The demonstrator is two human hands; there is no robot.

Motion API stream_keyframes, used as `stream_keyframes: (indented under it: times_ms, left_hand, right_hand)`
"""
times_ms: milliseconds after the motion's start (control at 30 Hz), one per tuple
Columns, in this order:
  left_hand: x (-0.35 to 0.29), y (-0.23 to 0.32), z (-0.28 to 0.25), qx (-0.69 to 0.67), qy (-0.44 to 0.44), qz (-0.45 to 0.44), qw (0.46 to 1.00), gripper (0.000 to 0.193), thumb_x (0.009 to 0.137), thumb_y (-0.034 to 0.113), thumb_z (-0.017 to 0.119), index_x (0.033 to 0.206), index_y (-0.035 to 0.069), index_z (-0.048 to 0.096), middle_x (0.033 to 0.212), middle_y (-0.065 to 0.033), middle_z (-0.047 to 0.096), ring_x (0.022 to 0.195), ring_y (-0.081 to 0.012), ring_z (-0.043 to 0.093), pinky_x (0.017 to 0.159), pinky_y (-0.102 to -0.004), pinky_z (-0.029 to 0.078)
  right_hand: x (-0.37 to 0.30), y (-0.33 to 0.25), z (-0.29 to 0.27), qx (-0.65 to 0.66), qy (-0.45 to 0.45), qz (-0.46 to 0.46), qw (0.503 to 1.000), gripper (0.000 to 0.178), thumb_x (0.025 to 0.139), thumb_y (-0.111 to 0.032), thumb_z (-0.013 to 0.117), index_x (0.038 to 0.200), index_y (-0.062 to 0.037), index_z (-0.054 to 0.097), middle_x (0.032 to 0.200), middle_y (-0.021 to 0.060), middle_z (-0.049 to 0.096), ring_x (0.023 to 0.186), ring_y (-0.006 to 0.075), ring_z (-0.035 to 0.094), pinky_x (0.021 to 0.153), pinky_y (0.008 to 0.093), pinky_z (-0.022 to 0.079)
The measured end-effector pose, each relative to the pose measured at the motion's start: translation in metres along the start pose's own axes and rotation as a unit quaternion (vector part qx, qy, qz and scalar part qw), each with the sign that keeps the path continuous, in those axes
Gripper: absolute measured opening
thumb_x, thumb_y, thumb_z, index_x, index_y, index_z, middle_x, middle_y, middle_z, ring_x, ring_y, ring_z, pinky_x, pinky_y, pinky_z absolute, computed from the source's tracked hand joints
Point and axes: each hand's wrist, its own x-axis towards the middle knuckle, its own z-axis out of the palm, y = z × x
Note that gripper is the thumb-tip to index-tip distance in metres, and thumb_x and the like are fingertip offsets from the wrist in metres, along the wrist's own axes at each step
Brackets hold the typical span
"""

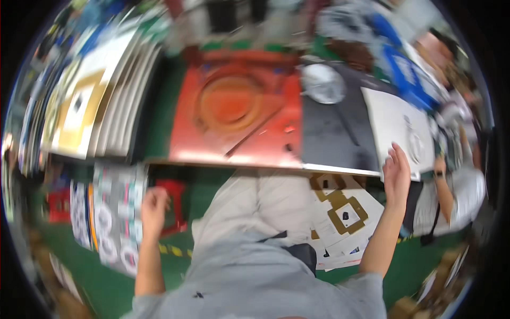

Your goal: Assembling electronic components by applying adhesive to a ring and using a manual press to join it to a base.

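My right hand [397, 173] is held up at the near right edge of the table, fingers stretched and holding nothing. Just beyond it lies a white printed sheet [390, 119], and I cannot tell if they touch. Low on the left, my left hand [154, 208] hangs beside printed sheets with pale rings [119, 218]. Its fingers curl loosely, and nothing shows in them. The table's middle carries a red panel [239, 143] with an orange ring shape [203, 109] and a thin dark stick [249, 134]. Motion blurs the picture.
A stack of boards [114, 101] fills the left. On a dark surface [329, 135] sits a shiny round metal thing [323, 84]. Brown-and-white printed sheets [340, 234] lie beside my lap. A red stool [178, 210] stands by my left hand. Another person [451, 199] is at the right.
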Motion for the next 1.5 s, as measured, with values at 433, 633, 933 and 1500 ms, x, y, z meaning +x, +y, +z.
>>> stream_keyframes:
  times_ms: [433, 633, 933, 1500]
  left_hand:
    - [-0.018, -0.166, -0.121, 0.477, 0.316, -0.032, 0.82, 0.059, 0.087, 0.025, 0.074, 0.136, -0.001, 0.055, 0.129, -0.0325, 0.058, 0.12, -0.0477, 0.056, 0.105, -0.0531, 0.045]
    - [-0.004, -0.151, -0.135, 0.446, 0.267, 0.089, 0.85, 0.06, 0.078, 0.005, 0.064, 0.137, -0.002, 0.054, 0.133, -0.0312, 0.056, 0.125, -0.0471, 0.053, 0.108, -0.0545, 0.043]
    - [0.036, -0.221, -0.23, 0.536, 0.273, -0.13, 0.788, 0.063, 0.086, 0.036, 0.068, 0.131, -0.007, 0.058, 0.125, -0.0291, 0.064, 0.115, -0.0452, 0.062, 0.101, -0.0532, 0.049]
    - [-0.001, 0.148, -0.09, 0.044, -0.038, 0.357, 0.932, 0.03, 0.1, 0.01, 0.063, 0.125, -0.007, 0.066, 0.108, -0.0133, 0.074, 0.086, -0.0149, 0.067, 0.078, -0.0258, 0.052]
  right_hand:
    - [-0.148, 0.161, 0.224, -0.287, -0.493, 0.272, 0.775, 0.024, 0.107, -0.018, 0.061, 0.111, 0.0014, 0.074, 0.093, 0.0024, 0.071, 0.074, 0.0069, 0.056, 0.066, 0.0217, 0.045]
    - [-0.15, 0.179, 0.241, -0.284, -0.504, 0.265, 0.772, 0.024, 0.108, -0.021, 0.06, 0.115, -0.0002, 0.071, 0.092, 0.0007, 0.069, 0.077, 0.007, 0.057, 0.071, 0.0217, 0.047]
    - [-0.147, 0.204, 0.216, -0.266, -0.451, 0.226, 0.822, 0.025, 0.106, -0.023, 0.061, 0.112, -0.0009, 0.071, 0.09, 0.0027, 0.071, 0.077, 0.0097, 0.062, 0.072, 0.0275, 0.054]
    - [-0.128, 0.236, 0.221, -0.168, -0.452, 0.174, 0.859, 0.024, 0.104, -0.02, 0.059, 0.107, 0.0006, 0.071, 0.088, 0.0063, 0.072, 0.07, 0.0114, 0.065, 0.066, 0.0287, 0.053]
